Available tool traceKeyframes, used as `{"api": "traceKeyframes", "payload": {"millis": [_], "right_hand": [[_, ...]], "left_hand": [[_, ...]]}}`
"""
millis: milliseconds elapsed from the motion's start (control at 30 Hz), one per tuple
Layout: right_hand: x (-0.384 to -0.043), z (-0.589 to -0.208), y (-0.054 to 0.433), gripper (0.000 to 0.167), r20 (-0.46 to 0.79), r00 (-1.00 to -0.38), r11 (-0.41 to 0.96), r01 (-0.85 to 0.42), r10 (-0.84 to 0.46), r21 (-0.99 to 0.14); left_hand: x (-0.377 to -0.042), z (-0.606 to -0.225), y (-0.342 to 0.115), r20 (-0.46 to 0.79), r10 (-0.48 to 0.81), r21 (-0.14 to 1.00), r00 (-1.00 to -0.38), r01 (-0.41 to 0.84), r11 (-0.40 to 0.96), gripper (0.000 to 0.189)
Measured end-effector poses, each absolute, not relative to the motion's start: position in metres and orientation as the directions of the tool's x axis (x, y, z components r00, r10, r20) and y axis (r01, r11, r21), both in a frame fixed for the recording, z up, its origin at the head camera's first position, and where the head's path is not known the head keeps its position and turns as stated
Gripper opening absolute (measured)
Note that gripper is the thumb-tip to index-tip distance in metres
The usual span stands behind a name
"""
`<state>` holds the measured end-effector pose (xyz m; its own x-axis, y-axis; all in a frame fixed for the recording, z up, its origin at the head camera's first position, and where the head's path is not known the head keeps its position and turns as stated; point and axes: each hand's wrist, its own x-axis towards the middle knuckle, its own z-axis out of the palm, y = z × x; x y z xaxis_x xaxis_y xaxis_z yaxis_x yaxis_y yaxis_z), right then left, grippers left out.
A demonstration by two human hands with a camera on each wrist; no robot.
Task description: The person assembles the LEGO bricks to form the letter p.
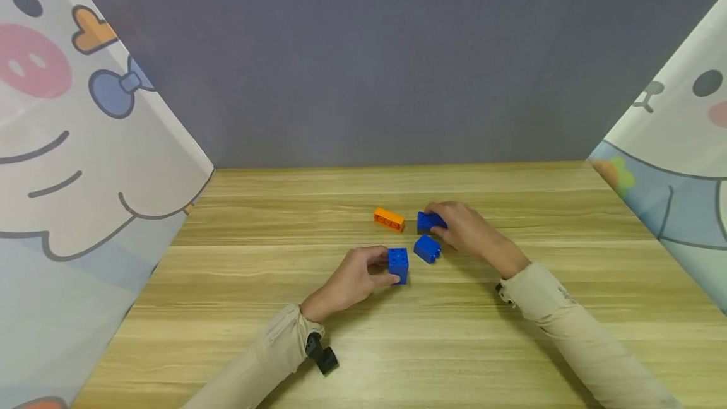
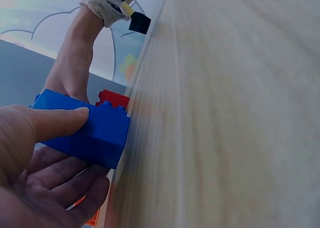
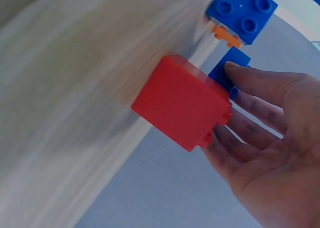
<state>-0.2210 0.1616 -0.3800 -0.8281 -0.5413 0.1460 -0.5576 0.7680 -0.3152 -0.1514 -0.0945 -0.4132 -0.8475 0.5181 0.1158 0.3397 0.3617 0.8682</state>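
My left hand (image 1: 354, 276) grips a tall blue toy block (image 1: 398, 265), studs up, with the thumb (image 2: 60, 123) across its near face. To the right, my right hand (image 1: 462, 229) pinches a blue toy brick (image 1: 427, 223); its thumb lies on that brick (image 3: 229, 73) in the right wrist view. Close beside it stands a red toy block (image 3: 177, 105), which my right hand hides in the head view. Between the hands another blue block (image 1: 426, 248) lies on its side, studs facing right.
An orange brick (image 1: 389, 219) lies on its side behind the blue blocks, its hollow underside facing me. The wooden table (image 1: 272, 226) meets a grey panel (image 1: 363, 62) at the back. Cartoon-printed sheets (image 1: 68, 169) stand at both sides.
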Motion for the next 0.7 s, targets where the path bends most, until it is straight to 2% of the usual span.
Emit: {"api": "traceKeyframes", "payload": {"millis": [167,467,700], "right_hand": [[-0.217,-0.373,0.163,0.036,0.179,-0.822,0.760,-0.568,-0.541,-0.315],[-0.207,-0.360,0.163,0.036,0.286,-0.774,0.720,-0.632,-0.565,-0.286],[-0.196,-0.350,0.160,0.035,0.365,-0.711,0.665,-0.699,-0.602,-0.264]], "left_hand": [[-0.152,-0.413,-0.095,0.119,0.519,0.870,-0.846,0.341,0.356,0.026],[-0.152,-0.414,-0.095,0.121,0.517,0.879,-0.847,0.334,0.341,0.027],[-0.151,-0.414,-0.095,0.126,0.520,0.878,-0.845,0.340,0.338,0.028]]}}
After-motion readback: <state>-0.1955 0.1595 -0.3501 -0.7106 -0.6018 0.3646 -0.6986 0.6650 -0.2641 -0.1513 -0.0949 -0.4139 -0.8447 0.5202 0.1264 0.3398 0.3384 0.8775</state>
